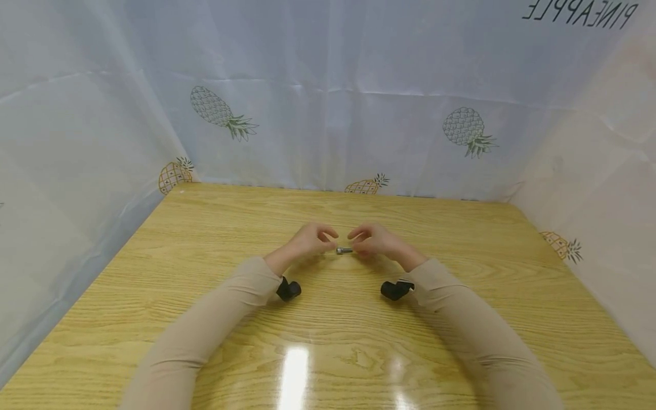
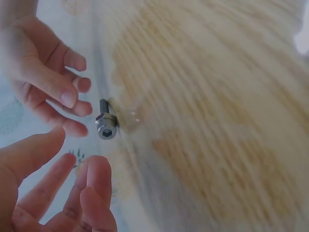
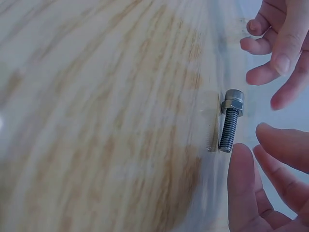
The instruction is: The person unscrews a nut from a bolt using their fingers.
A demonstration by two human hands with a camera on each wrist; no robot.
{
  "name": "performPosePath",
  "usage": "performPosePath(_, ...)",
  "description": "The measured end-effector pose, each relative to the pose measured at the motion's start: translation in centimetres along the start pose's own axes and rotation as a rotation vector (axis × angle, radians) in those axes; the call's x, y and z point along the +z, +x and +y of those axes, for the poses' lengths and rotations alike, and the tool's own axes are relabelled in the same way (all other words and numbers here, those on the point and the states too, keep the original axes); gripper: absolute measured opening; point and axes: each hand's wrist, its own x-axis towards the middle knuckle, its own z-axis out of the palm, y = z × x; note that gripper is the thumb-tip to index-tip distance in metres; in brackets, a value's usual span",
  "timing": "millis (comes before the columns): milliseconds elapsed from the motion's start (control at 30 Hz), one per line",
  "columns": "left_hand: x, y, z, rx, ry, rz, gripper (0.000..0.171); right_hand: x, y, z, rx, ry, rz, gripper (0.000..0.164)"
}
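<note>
Loosely spread, 2 hands (image 1: 310,239) (image 1: 376,239) flank a bolt (image 1: 344,250) without touching it.

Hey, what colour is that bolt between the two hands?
The bolt is silvery grey; it shows best in the right wrist view.

The head camera looks forward and down, over the tabletop (image 1: 338,319) to the curtain (image 1: 328,131). Both wrist cameras look from close by, from opposite ends of one bolt (image 3: 229,128), left of centre in the left wrist view, right of centre in the other.
</note>
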Motion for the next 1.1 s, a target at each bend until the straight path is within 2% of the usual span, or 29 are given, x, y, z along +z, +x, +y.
performPosePath(600, 1.0, 0.3, -0.2, -0.036, 0.040, -0.055, 0.029, 0.3, 0.1, 0.1, 0.036, -0.028, -0.037, 0.031)
performPosePath(767, 1.2, 0.4, -0.1, -0.045, 0.062, -0.048, 0.025, 0.4, 0.0, -0.1, 0.050, -0.061, -0.042, 0.030)
performPosePath(1100, 1.5, 0.7, 0.2, -0.051, 0.209, -0.013, 0.019, 0.8, 0.0, -0.5, 0.055, -0.106, -0.042, 0.022)
